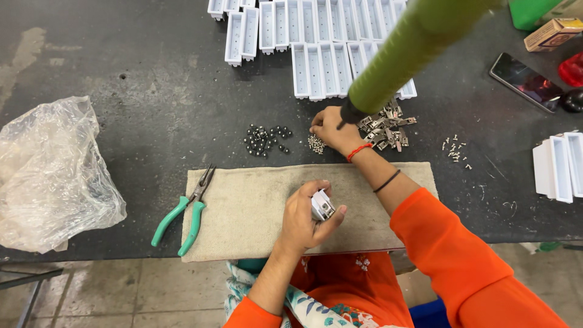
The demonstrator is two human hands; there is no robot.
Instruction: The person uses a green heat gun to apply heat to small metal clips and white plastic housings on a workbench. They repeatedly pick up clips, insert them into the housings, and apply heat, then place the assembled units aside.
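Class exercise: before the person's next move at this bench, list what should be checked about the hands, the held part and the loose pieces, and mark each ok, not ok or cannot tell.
1. Left hand grips the small white part firmly: ok.
2. Right hand reaches the pile of tiny screws: ok.
3. A screw actually pinched in the fingertips: cannot tell.
4. Steel balls lie apart from the screws: ok.
5. Green-handled pliers within reach on the cloth pad's edge: ok.
6. Metal clips unobstructed: not ok, a green pole overhangs them.
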